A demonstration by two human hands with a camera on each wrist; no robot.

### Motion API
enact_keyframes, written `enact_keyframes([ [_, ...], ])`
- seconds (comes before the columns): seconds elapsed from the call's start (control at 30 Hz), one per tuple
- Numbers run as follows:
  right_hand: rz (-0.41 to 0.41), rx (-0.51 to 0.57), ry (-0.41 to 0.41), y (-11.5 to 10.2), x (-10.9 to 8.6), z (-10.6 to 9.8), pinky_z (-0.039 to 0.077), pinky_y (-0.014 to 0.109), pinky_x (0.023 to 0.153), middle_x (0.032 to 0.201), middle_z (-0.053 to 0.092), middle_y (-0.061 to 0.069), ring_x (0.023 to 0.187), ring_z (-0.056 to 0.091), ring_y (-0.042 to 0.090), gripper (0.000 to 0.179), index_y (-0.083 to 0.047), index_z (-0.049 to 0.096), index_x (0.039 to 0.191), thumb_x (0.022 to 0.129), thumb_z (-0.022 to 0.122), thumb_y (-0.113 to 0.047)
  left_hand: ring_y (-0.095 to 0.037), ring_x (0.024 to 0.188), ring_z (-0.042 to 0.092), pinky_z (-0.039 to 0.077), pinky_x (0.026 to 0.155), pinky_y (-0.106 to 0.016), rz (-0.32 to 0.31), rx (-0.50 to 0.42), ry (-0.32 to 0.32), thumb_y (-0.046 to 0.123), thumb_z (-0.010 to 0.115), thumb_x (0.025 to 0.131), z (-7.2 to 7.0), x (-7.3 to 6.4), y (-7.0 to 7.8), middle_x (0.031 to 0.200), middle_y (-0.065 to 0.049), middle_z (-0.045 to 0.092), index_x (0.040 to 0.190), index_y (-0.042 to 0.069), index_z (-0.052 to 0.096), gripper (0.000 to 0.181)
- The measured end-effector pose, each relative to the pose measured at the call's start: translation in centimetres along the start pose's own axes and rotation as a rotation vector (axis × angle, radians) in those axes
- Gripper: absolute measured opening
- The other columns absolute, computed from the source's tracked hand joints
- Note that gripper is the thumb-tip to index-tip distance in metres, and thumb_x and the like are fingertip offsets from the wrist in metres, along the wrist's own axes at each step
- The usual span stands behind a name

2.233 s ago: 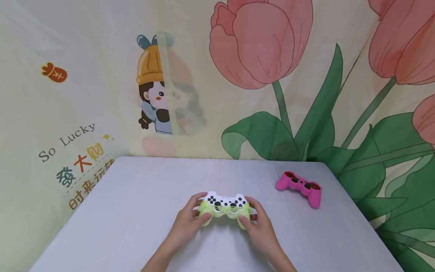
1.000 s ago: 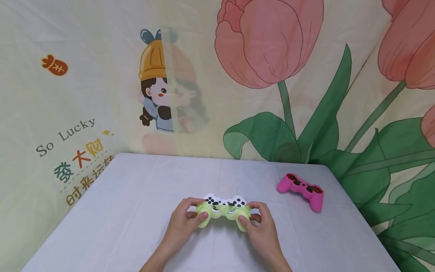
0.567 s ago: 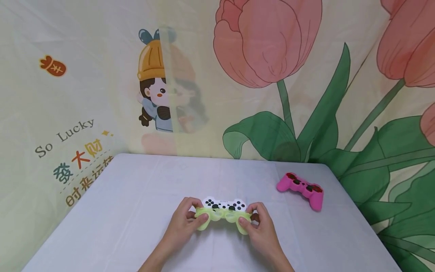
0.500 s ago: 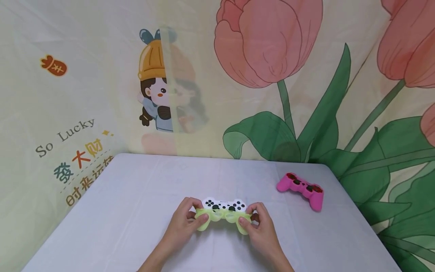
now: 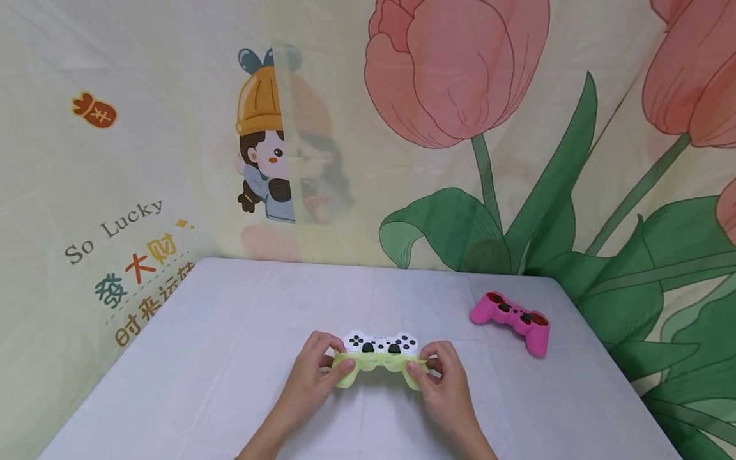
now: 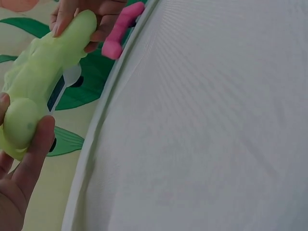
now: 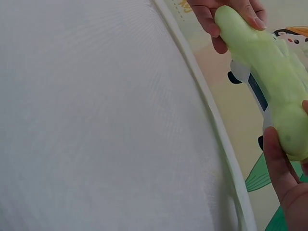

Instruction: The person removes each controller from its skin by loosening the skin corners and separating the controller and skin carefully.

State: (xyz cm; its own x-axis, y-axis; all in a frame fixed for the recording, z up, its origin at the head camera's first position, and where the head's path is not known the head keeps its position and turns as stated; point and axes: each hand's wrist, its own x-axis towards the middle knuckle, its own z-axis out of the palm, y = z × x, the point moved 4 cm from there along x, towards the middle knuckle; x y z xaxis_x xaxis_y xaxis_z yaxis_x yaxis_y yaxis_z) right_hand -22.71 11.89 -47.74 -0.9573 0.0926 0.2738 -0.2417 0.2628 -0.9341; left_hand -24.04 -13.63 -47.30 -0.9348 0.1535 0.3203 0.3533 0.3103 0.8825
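Note:
A white game controller with black buttons and sticks is held above the table in the head view. A pale green silicone sleeve covers its lower part and both handles, while the upper face with the buttons is bare. My left hand pinches the sleeve at the left handle, thumb in front and fingers behind. At the right handle my right hand pinches the sleeve's edge the same way. In both wrist views the green sleeve wraps the controller's underside, with the white shell showing along one side.
A controller in a pink sleeve lies at the table's back right. White cloth covers the table. Behind the table hangs a printed curtain with tulips and a cartoon figure.
Both hands have kept hold. The sleeve's upper edge has slid down from the button face and sticks towards the handles, so more of the white face shows. The pink controller has stayed put.

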Motion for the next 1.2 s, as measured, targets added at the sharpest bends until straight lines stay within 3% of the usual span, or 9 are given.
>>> enact_keyframes([
  [0.13, 0.011, 0.011, -0.049, -0.11, -0.09, 0.17, 0.060, 0.024, 0.069, 0.115, 0.050, 0.010, 0.089, 0.062, 0.017, 0.031, -0.008, 0.060, 0.110, 0.089, 0.081, 0.004, -0.011, 0.083, 0.070, 0.061, 0.074, -0.026, -0.022, -0.003, -0.004, 0.020, 0.080, 0.096, -0.04, 0.04, -0.09, 0.112, -0.004, 0.052, 0.106, 0.023, 0.064, 0.019],
  [0.3, 0.031, -0.050, -0.094, -0.35, -0.39, 0.21, 0.054, 0.022, 0.075, 0.120, 0.044, 0.009, 0.097, 0.046, 0.023, 0.039, -0.018, 0.067, 0.116, 0.086, 0.087, -0.004, -0.015, 0.088, 0.070, 0.061, 0.077, -0.027, -0.054, -0.027, -0.045, 0.021, 0.079, 0.098, 0.13, 0.06, -0.22, 0.115, -0.007, 0.049, 0.111, 0.023, 0.065, 0.019],
  [0.43, 0.023, -0.073, -0.090, -0.44, -0.51, 0.05, 0.052, 0.023, 0.078, 0.120, 0.043, 0.008, 0.099, 0.043, 0.023, 0.038, -0.022, 0.069, 0.115, 0.086, 0.088, -0.007, -0.020, 0.094, 0.069, 0.063, 0.079, -0.030, -0.058, -0.066, -0.103, 0.015, 0.086, 0.090, 0.20, -0.07, -0.19, 0.121, -0.010, 0.045, 0.119, 0.022, 0.064, 0.037],
  [0.57, 0.012, -0.079, -0.085, -0.47, -0.48, -0.06, 0.053, 0.025, 0.079, 0.120, 0.043, 0.007, 0.101, 0.043, 0.023, 0.035, -0.023, 0.072, 0.113, 0.086, 0.087, -0.007, -0.021, 0.095, 0.066, 0.062, 0.078, -0.030, -0.033, -0.045, -0.166, 0.015, 0.091, 0.084, 0.39, -0.23, -0.16, 0.123, -0.011, 0.038, 0.124, 0.024, 0.065, 0.049],
  [0.93, -0.075, -0.014, -0.074, -0.71, -0.45, -0.07, 0.059, 0.025, 0.077, 0.116, 0.043, 0.009, 0.096, 0.048, 0.024, 0.031, -0.019, 0.072, 0.102, 0.083, 0.088, -0.001, -0.016, 0.090, 0.066, 0.063, 0.076, -0.029, 0.019, -0.037, -0.170, 0.017, 0.084, 0.092, 0.36, -0.31, 0.11, 0.121, -0.011, 0.037, 0.118, 0.024, 0.069, 0.031],
  [1.2, -0.077, 0.012, -0.075, -0.82, -0.57, -0.01, 0.061, 0.026, 0.073, 0.115, 0.043, 0.007, 0.102, 0.054, 0.024, 0.031, -0.018, 0.069, 0.090, 0.079, 0.088, 0.004, -0.017, 0.089, 0.067, 0.063, 0.078, -0.029, 0.035, -0.040, -0.179, 0.017, 0.085, 0.092, 0.31, -0.33, -0.02, 0.121, -0.011, 0.037, 0.114, 0.023, 0.069, 0.027],
])
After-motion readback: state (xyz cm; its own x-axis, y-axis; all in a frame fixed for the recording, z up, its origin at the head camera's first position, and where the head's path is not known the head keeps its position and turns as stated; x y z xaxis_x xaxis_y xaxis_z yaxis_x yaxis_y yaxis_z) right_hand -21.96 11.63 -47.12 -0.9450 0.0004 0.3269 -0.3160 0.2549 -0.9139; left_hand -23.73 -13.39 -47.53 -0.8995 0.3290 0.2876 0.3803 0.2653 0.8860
